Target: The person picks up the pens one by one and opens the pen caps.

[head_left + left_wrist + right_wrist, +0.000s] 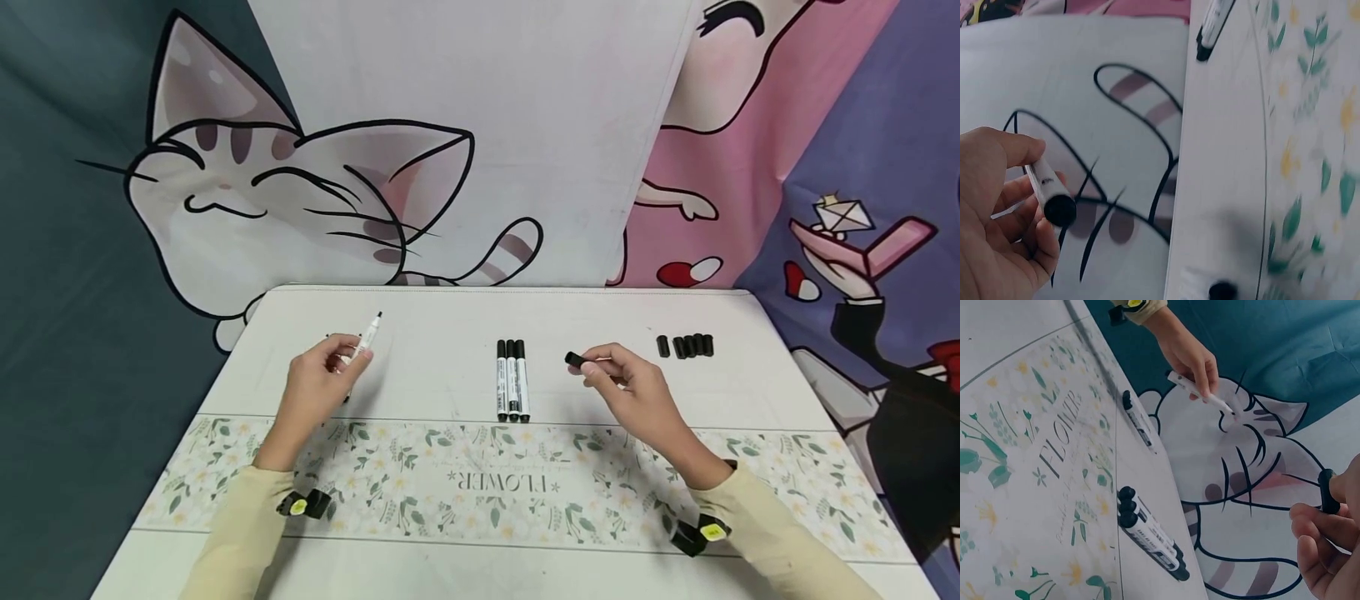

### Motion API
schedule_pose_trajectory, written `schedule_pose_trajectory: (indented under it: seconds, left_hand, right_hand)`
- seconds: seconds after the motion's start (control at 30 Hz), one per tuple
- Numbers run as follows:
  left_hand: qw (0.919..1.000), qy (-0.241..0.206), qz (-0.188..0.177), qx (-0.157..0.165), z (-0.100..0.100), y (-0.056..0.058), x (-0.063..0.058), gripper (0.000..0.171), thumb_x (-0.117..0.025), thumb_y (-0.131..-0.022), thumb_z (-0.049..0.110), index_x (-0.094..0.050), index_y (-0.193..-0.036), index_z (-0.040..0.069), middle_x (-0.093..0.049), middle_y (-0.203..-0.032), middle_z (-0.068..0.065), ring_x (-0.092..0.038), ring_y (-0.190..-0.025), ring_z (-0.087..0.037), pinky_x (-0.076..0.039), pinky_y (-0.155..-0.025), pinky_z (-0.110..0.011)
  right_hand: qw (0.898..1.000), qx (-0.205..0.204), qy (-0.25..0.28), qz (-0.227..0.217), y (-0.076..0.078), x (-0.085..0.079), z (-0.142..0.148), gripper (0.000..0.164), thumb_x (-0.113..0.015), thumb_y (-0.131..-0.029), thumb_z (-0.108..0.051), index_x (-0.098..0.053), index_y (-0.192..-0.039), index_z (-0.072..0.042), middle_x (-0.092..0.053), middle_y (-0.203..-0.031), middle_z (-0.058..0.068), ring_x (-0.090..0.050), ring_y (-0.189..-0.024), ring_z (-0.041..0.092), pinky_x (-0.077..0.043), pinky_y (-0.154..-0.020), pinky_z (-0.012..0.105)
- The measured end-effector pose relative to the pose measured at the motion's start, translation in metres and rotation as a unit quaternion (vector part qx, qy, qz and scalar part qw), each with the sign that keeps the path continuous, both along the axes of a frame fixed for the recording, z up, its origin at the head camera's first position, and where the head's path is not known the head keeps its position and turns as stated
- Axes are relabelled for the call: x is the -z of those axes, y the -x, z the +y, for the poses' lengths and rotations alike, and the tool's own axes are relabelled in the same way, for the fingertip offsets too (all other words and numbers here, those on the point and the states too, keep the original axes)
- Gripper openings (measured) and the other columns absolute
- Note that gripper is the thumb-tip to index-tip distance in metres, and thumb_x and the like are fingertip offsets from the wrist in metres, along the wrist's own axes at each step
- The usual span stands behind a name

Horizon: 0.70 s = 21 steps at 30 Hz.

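Note:
My left hand (317, 382) pinches an uncapped white marker (367, 335) between thumb and fingers, its dark tip pointing up and away. The marker's black end (1060, 210) faces the camera in the left wrist view. To the right, my right hand (636, 390) pinches a black marker cap (575, 359) at its fingertips, held above the table. Between the hands lie three capped markers (513, 380), side by side. Another marker (1139, 422) lies on the table below the left hand, mostly hidden by it in the head view.
Several loose black caps (693, 346) stand in a row on the right, with a single cap (663, 346) just left of them. A floral strip (480, 483) crosses the white table (435, 333). Cartoon-print cloth (480, 75) hangs behind the table's back edge.

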State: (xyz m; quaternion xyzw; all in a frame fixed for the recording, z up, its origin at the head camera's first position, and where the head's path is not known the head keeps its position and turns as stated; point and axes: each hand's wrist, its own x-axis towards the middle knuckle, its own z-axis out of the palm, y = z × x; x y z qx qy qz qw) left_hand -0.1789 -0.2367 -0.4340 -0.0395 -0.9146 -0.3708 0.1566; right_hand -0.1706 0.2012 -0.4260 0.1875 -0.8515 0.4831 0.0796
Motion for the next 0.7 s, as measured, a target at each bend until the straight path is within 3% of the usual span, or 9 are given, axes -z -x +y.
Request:
schedule_pose_trajectory:
  seconds: [0.23,0.37,0.57,0.7]
  left_hand:
    - [0.9993,0.014,-0.01,-0.034,-0.032,0.005,0.004,0.039,-0.065,-0.102,0.034,-0.071,-0.126,0.004,-0.067,-0.108,-0.013,-0.059,-0.083,-0.021,-0.046,-0.058,-0.028]
    - [0.997,0.007,-0.04,-0.065,-0.046,0.011,0.009,0.044,-0.063,-0.102,0.039,-0.068,-0.129,0.004,-0.069,-0.108,-0.014,-0.062,-0.091,-0.024,-0.048,-0.064,-0.028]
    - [0.9936,0.002,-0.074,-0.085,-0.067,0.019,0.016,0.047,-0.061,-0.102,0.042,-0.066,-0.13,0.004,-0.07,-0.112,-0.018,-0.065,-0.099,-0.033,-0.05,-0.07,-0.034]
    - [0.9904,0.007,-0.099,-0.095,-0.08,0.023,0.025,0.05,-0.058,-0.104,0.042,-0.065,-0.132,0.002,-0.068,-0.117,-0.022,-0.063,-0.104,-0.037,-0.05,-0.071,-0.038]
  right_hand:
    - [0.999,-0.008,0.036,-0.018,0.002,-0.002,0.004,0.014,-0.056,-0.107,-0.014,-0.064,-0.114,-0.007,-0.078,-0.109,0.006,-0.07,-0.089,0.009,-0.053,-0.073,0.021]
    - [0.999,0.002,0.047,-0.012,0.004,-0.005,0.007,0.012,-0.058,-0.106,-0.012,-0.065,-0.113,-0.006,-0.077,-0.107,0.008,-0.068,-0.087,0.01,-0.051,-0.069,0.021]
    - [0.997,0.039,0.064,0.006,0.008,-0.006,0.012,0.012,-0.063,-0.103,-0.009,-0.068,-0.112,-0.004,-0.067,-0.093,0.007,-0.064,-0.079,0.009,-0.049,-0.063,0.021]
    - [0.996,0.053,0.076,-0.01,0.009,-0.005,0.015,0.022,-0.059,-0.105,-0.012,-0.066,-0.122,-0.001,-0.064,-0.094,0.002,-0.064,-0.079,0.011,-0.051,-0.062,0.023]
